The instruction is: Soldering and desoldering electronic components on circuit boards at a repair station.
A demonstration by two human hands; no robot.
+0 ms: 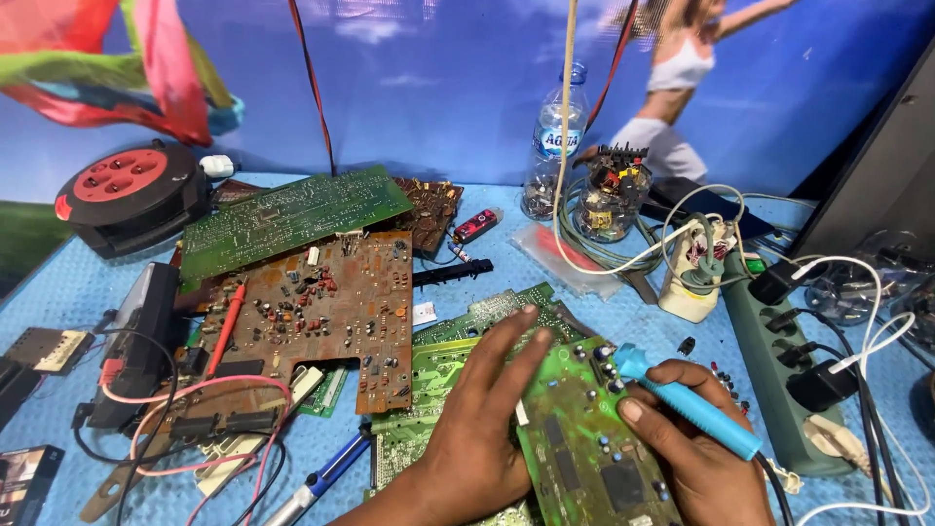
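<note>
A blue mat [88, 292] is lying cluttered under boards; a brown circuit board [312, 321] is sitting leftward; the left hand [482, 429] is pressing flat, fingers spread, on a green circuit board [575, 438]; the right hand [696, 443] is gripping a blue soldering iron [691, 404], its tip touching that board's top edge.

Two hands are in view: the left hand [482, 429] and the right hand [696, 448]. Around the brown circuit board [321, 317] lie about five circuit boards in all: that brown one, a long green one [292, 219] behind it, a small dark one [429, 209] to its right rear, and two green ones [584, 438] [429, 360] to its right. Further right: one blue soldering iron [696, 404], one plastic bottle [555, 146], one green power strip [779, 390]. To its left: one cable reel [131, 195].
</note>
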